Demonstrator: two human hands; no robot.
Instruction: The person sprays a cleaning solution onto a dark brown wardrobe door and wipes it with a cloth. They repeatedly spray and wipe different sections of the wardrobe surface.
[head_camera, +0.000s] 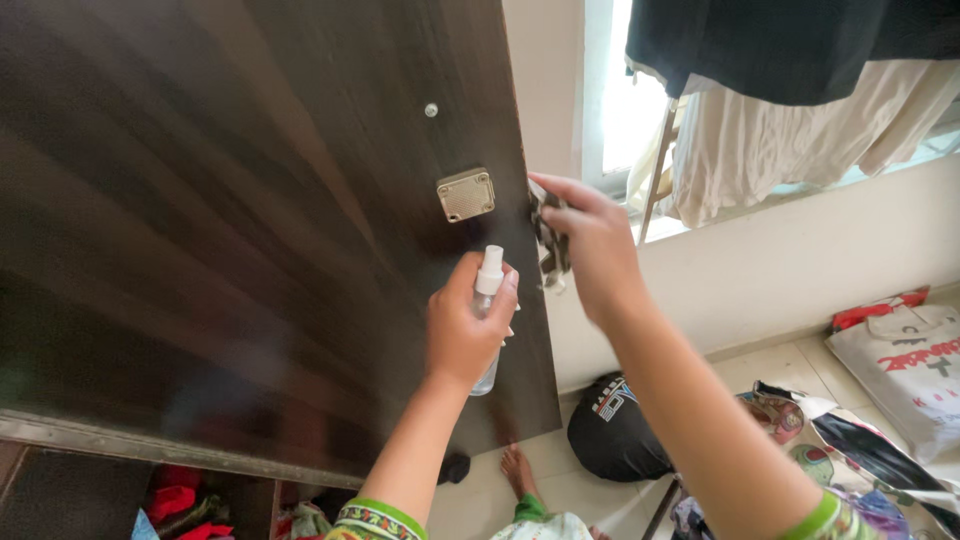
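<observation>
spray bottle (487, 300) sat mid-frame in the left hand (462, 335), fingers wrapped round it, nozzle toward the dark door (250, 220); right hand (592, 250) pinched a cloth (549, 240) against the door's edge.

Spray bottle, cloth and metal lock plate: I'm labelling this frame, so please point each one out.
spray bottle (489, 272), head view, on its white nozzle.
cloth (549, 240), head view, on the bunched part beside the fingers.
metal lock plate (466, 194), head view, on its centre.

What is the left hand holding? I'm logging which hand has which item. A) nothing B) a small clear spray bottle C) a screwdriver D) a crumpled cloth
B: the left hand wraps a small clear spray bottle with a white nozzle; the right hand has the cloth.
</observation>
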